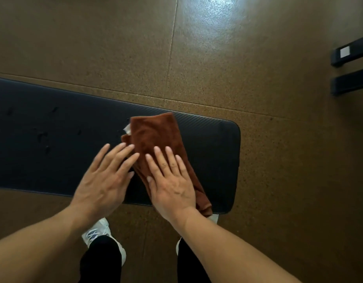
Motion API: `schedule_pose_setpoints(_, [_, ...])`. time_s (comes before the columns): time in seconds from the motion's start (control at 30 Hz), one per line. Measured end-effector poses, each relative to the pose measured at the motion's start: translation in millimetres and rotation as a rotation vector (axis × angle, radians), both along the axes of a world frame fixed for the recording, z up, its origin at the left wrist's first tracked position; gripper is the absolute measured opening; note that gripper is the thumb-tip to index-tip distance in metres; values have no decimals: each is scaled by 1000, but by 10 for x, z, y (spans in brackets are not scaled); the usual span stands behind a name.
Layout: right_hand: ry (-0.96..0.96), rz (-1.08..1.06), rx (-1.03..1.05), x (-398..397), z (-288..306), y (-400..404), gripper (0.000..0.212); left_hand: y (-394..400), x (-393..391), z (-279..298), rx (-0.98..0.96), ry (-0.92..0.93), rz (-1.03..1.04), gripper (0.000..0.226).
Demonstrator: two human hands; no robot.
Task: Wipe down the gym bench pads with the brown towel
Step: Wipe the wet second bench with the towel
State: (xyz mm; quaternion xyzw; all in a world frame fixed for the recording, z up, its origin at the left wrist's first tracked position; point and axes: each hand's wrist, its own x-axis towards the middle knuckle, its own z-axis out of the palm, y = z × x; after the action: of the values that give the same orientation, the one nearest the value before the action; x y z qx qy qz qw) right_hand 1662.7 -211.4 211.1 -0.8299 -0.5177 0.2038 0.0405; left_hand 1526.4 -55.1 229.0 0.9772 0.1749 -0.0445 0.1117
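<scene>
A black gym bench pad (213,160) runs from the left edge to the middle right of the head view. A folded brown towel (156,135) with a small white tag lies across its right end. My right hand (170,178) rests flat on the near half of the towel, fingers spread, palm down. My left hand (105,180) lies flat beside it on the pad, its fingertips touching the towel's left edge. Neither hand grips anything. Dark wet spots dot the pad (41,135) to the left.
Speckled brown rubber floor (278,139) surrounds the bench. Two black equipment feet (350,52) stick in from the upper right edge. My white shoes (101,231) and dark trouser legs stand just below the pad's near edge.
</scene>
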Motion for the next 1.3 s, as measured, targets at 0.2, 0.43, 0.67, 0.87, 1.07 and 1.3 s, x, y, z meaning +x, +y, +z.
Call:
schedule_pose_setpoints(0.2, [-40,180,24,589,-37,38,57,173,146,-1,26,64,-91,58])
schedule_pose_setpoints(0.43, [-122,-212,10,1575,-67,-271,58,-427,1483,0,-105,-7,-12,56])
schedule_pose_setpoints(0.67, [79,-376,46,1250,5,-1083,60,-1094,2021,117,-335,136,-159,64])
schedule_pose_setpoints(0.87, [-46,-262,15,948,-21,-1237,57,-1230,1480,139,-380,203,-145,64])
schedule_pose_setpoints(1.07, [-100,-23,18,683,-18,-760,54,-745,753,6,-282,152,-129,65])
schedule_pose_setpoints(1.3, [-39,103,47,-219,10,430,51,252,-295,76,-222,154,-16,66])
